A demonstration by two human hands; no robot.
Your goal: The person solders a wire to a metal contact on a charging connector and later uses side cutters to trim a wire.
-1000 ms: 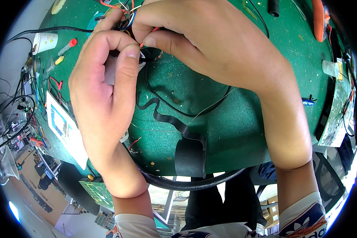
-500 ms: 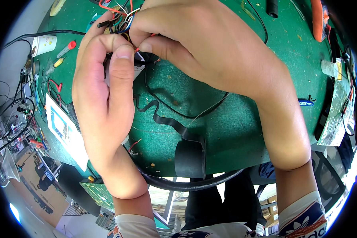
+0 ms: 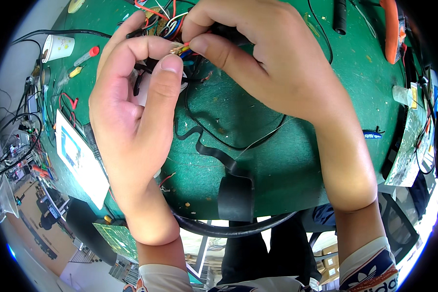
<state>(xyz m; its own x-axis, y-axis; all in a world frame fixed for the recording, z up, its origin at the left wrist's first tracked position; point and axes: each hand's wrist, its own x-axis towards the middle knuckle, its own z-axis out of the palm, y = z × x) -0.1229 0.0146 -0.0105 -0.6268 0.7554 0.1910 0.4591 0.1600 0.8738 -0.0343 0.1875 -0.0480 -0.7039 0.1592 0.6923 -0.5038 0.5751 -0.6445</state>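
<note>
At the far side of the green table, a bundle of thin coloured wires (image 3: 169, 27) fans out in red, white, blue, black and yellow. My right hand (image 3: 265, 63) pinches several of these wires between thumb and forefinger. Facing it, my left hand (image 3: 131, 112) has thumb and forefinger close around the wire ends (image 3: 178, 49), which look bare and coppery. The two sets of fingertips almost meet. Behind my left fingers lies a partly hidden white and black part; I cannot make out its kind.
A wavy black strap (image 3: 214, 152) leads to a black curved piece (image 3: 236, 198) at the near edge. To the left are a paper cup (image 3: 58, 48), a red-capped tube (image 3: 86, 56) and a white sheet (image 3: 82, 160). An orange-handled tool (image 3: 390, 31) lies far right.
My hands have shifted slightly right. My left thumb has come away from the forefinger a little, and the coppery wire ends now show between them. My right hand keeps its pinch.
</note>
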